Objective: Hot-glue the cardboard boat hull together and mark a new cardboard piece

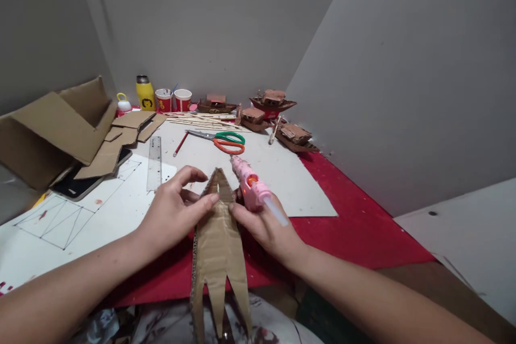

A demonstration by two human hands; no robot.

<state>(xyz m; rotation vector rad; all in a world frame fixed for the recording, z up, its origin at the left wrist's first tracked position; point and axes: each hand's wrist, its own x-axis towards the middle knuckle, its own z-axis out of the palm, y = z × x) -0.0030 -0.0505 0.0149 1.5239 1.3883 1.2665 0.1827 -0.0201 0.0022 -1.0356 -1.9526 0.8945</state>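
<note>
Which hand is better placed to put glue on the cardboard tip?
Likely the right hand: it holds the pink glue gun, nozzle near the tip of the cardboard piece; the left hand only pinches the cardboard.

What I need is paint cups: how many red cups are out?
2, side by side at the far wall: left cup beside the yellow bottle, right cup next to it. Cardboard may hide more.

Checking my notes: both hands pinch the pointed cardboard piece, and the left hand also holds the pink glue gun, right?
No: the head view shows the pink glue gun in the right hand, not the left hand. Both hands pinch the pointed cardboard piece.
</note>
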